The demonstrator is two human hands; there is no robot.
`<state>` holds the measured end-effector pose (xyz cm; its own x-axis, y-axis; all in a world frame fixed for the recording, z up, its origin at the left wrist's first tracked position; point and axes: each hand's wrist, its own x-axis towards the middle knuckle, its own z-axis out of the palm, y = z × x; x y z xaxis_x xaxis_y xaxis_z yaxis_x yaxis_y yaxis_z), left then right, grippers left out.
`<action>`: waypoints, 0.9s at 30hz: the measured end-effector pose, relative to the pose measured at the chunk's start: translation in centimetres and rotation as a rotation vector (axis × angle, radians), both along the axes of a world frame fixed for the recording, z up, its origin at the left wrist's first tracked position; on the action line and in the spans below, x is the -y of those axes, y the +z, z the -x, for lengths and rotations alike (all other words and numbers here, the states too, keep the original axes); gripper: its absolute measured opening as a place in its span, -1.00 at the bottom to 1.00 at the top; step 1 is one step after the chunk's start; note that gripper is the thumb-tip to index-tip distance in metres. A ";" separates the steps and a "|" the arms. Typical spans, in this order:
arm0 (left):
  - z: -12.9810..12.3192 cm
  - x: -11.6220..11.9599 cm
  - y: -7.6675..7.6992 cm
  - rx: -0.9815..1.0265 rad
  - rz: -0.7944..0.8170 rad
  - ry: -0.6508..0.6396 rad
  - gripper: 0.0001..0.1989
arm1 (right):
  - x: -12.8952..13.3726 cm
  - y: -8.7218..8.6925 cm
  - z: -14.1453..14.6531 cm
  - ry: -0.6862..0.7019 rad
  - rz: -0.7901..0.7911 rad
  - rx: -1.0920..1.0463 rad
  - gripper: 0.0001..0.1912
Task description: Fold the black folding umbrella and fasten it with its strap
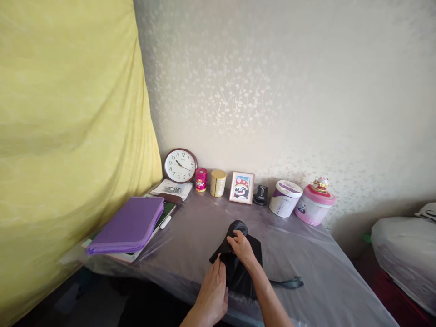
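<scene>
A black, thin-skinned bag-like item [240,277] lies near the front of the table, with folds and a rounded dark end pointing toward the wall. A dark strap-like strip [289,283] trails from its right side. My right hand [242,249] is closed, its fingers pinching the black material near the upper part. My left hand [213,290] rests at the item's left edge, fingers stretched out and close together, the tips touching the material. What lies inside or under the black item is hidden.
The grey table [184,245] has a plastic cover. Left are a purple folder [127,225] and papers. Along the wall stand a clock [180,165], pink tin [200,180], yellow tin [218,183], framed panda picture [241,187], black stand [260,195] and two tubs [285,200].
</scene>
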<state>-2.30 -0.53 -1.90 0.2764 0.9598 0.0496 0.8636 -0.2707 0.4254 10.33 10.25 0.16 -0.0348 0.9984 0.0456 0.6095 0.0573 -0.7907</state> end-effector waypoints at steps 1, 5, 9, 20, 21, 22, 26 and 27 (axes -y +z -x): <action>0.2 0.1 -0.1 -0.002 0.004 -0.003 -0.25 | 0.2 0.3 0.1 0.035 0.019 -0.025 -0.70; 1.0 1.1 -0.3 -0.009 -0.056 0.063 -0.44 | 1.2 1.6 0.5 0.138 0.052 -0.070 -0.75; 0.8 1.5 0.5 0.026 -0.250 0.091 -0.60 | 1.9 2.3 0.9 0.178 0.024 0.009 -0.75; -0.9 -0.3 -0.4 -0.043 -0.147 -0.018 -0.35 | 2.9 2.6 0.9 0.284 -0.098 0.130 -0.76; -0.9 -0.3 -0.5 -0.050 -0.139 -0.010 -0.35 | 3.2 2.4 0.8 0.278 -0.135 0.131 -0.76; -0.9 -0.3 -0.6 -0.056 -0.136 -0.001 -0.35 | 3.6 2.2 0.7 0.269 -0.181 0.126 -0.76; -0.9 -0.4 -0.3 -0.063 -0.093 0.025 -0.36 | 4.8 1.0 0.0 0.297 -0.388 0.080 -0.75; -0.9 -0.5 -0.2 -0.062 -0.074 0.026 -0.36 | 4.9 0.6 -0.3 0.317 -0.432 0.077 -0.75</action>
